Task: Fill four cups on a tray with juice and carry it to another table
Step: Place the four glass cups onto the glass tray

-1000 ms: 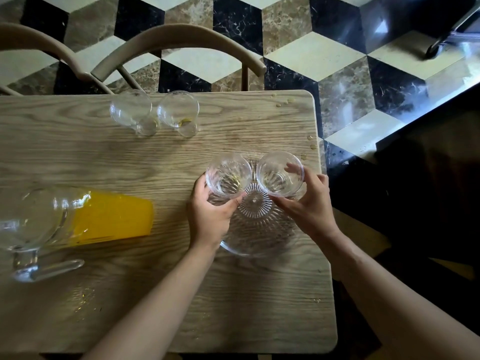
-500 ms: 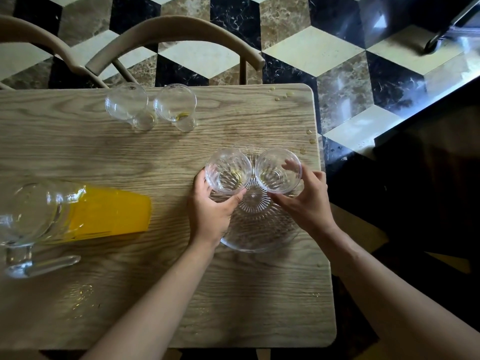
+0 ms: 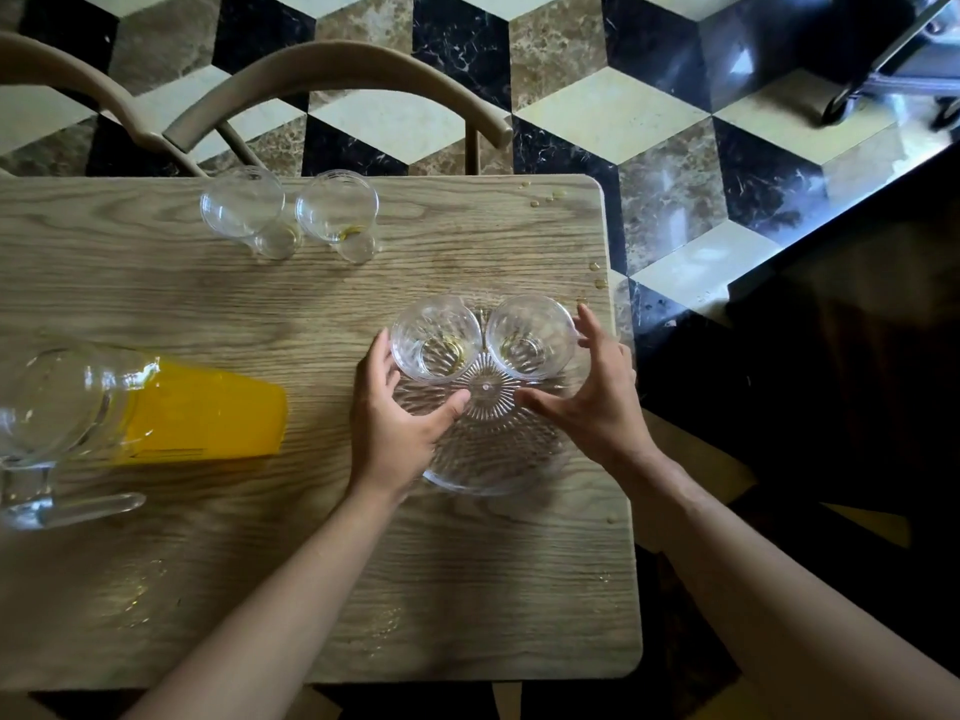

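A clear ribbed glass tray (image 3: 488, 459) lies on the wooden table (image 3: 311, 589) near its right edge. Two clear cups stand side by side on the tray's far half: the left cup (image 3: 435, 339) and the right cup (image 3: 531, 337), both nearly empty. My left hand (image 3: 395, 418) is beside the left cup with fingers spread, just off its wall. My right hand (image 3: 592, 392) is open beside the right cup, fingers apart and off the glass. Two more clear cups (image 3: 243, 209) (image 3: 336, 207) stand at the table's far edge. A glass pitcher of orange juice (image 3: 156, 407) sits at the left.
Two curved wooden chair backs (image 3: 337, 70) stand behind the table's far edge. Small juice drops (image 3: 597, 275) dot the table's right side. The patterned tile floor (image 3: 675, 148) lies beyond, with a dark surface at the right and a wheeled frame (image 3: 883, 80) in the top right corner.
Both hands gripped the two cups on the tray earlier; now the fingers have spread and come off the cups, which stay standing on the tray.
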Available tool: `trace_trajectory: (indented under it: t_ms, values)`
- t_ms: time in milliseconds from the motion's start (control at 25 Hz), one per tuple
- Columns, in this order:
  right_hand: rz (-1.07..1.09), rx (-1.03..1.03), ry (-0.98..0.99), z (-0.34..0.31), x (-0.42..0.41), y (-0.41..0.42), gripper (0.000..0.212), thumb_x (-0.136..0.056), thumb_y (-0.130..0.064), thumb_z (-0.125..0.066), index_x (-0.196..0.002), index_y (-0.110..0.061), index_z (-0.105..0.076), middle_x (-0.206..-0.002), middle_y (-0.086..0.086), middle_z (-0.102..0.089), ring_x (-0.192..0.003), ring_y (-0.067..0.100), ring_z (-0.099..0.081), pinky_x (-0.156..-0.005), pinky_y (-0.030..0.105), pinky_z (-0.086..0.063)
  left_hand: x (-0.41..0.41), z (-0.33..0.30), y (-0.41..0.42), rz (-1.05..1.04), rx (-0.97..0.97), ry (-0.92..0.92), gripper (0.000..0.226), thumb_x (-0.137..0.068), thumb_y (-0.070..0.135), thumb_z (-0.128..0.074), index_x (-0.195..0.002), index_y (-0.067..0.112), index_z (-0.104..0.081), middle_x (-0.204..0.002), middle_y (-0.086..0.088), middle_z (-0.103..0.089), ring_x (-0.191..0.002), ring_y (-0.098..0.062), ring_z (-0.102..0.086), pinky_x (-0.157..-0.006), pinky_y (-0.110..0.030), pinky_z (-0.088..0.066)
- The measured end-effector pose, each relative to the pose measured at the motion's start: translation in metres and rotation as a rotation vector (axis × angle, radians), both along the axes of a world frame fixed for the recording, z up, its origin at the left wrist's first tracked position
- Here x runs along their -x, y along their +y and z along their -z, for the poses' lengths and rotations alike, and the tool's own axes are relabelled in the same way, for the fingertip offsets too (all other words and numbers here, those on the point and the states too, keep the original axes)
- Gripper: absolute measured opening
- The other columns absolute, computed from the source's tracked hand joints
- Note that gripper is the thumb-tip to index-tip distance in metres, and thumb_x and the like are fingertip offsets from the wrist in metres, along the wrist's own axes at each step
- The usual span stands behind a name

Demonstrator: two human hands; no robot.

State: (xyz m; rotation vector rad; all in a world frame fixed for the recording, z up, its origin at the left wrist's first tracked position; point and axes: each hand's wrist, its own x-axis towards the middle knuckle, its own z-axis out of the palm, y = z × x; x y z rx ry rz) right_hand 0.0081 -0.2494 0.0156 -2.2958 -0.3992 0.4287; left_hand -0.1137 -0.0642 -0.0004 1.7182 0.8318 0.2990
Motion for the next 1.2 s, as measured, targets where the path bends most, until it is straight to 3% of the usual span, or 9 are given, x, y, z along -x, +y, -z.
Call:
trace_trajectory:
  t_ms: [160, 320, 480, 560, 760, 960, 1080, 1200]
  values:
    - [-0.022, -0.059, -0.009, -0.022, -0.002, -0.003, 0.130, -0.061, -0.066, -0.084, -0.160, -0.008, -0.024, -0.159, 0.013, -0.039, -0.146, 0.027, -0.038, -0.121, 0.050, -0.032, 0.007, -0.021, -0.003, -0.006, -0.094, -0.009, 0.118, -0.069, 0.035, -0.095, -0.161, 0.015, -0.024, -0.156, 0.001, -0.039, -0.143, -0.006, -0.039, -0.113, -0.016, -0.031]
    - [-0.099, -0.059, -0.005, -0.055, -0.011, 0.001, 0.135, -0.057, -0.076, -0.072, -0.163, -0.009, -0.019, -0.167, 0.011, -0.022, -0.154, 0.021, -0.021, -0.126, 0.038, -0.021, 0.009, -0.052, -0.003, -0.014, -0.178, -0.010, 0.119, -0.067, 0.057, -0.087, -0.160, 0.015, -0.026, -0.161, -0.004, -0.039, -0.146, -0.009, -0.039, -0.118, -0.025, -0.033]
    - [-0.198, -0.095, -0.052, -0.087, -0.027, 0.021, 0.129, -0.065, -0.082, -0.066, -0.163, -0.013, -0.018, -0.168, 0.009, -0.023, -0.154, 0.022, -0.024, -0.125, 0.045, -0.027, 0.007, -0.088, 0.003, -0.068, -0.278, -0.044, 0.117, -0.066, 0.068, -0.081, -0.158, 0.015, -0.032, -0.159, -0.005, -0.043, -0.146, -0.012, -0.040, -0.117, -0.028, -0.035]
    - [-0.257, -0.112, -0.091, -0.105, -0.034, 0.039, 0.126, -0.067, -0.085, -0.061, -0.163, -0.014, -0.019, -0.167, 0.010, -0.026, -0.152, 0.023, -0.026, -0.124, 0.047, -0.029, 0.005, -0.112, 0.009, -0.099, -0.324, -0.069, 0.111, -0.069, 0.068, -0.079, -0.156, 0.013, -0.036, -0.158, -0.006, -0.046, -0.145, -0.014, -0.043, -0.116, -0.029, -0.037]
    - [-0.408, -0.168, -0.108, -0.147, -0.040, 0.091, 0.115, -0.076, -0.066, -0.076, -0.162, -0.015, -0.019, -0.167, 0.009, -0.025, -0.153, 0.023, -0.025, -0.124, 0.042, -0.026, -0.003, -0.169, 0.052, -0.147, -0.460, -0.124, 0.100, -0.073, 0.060, -0.079, -0.151, 0.011, -0.042, -0.150, -0.009, -0.052, -0.138, -0.016, -0.049, -0.111, -0.023, -0.037]
    - [-0.445, -0.187, -0.176, -0.170, -0.045, 0.142, 0.112, -0.076, -0.052, -0.085, -0.161, -0.011, -0.025, -0.164, 0.009, -0.029, -0.150, 0.021, -0.029, -0.122, 0.033, -0.025, -0.011, -0.200, 0.115, -0.070, -0.621, -0.071, 0.091, -0.072, 0.053, -0.083, -0.146, 0.012, -0.049, -0.142, -0.007, -0.058, -0.131, -0.017, -0.054, -0.107, -0.022, -0.040]
    - [-0.434, -0.151, -0.155, -0.167, -0.050, 0.167, 0.112, -0.075, -0.050, -0.087, -0.161, -0.014, -0.025, -0.165, 0.007, -0.027, -0.150, 0.021, -0.027, -0.118, 0.028, -0.021, -0.009, -0.201, 0.164, -0.001, -0.654, -0.062, 0.085, -0.073, 0.045, -0.086, -0.144, 0.014, -0.051, -0.138, -0.005, -0.062, -0.128, -0.018, -0.058, -0.107, -0.033, -0.046]
    - [-0.414, -0.083, -0.131, -0.152, -0.055, 0.186, 0.114, -0.073, -0.049, -0.088, -0.161, -0.014, -0.025, -0.165, 0.008, -0.027, -0.150, 0.023, -0.028, -0.121, 0.034, -0.025, -0.012, -0.186, 0.212, 0.083, -0.602, -0.019, 0.086, -0.073, 0.043, -0.089, -0.145, 0.018, -0.050, -0.137, -0.002, -0.062, -0.128, -0.017, -0.057, -0.109, -0.039, -0.047]
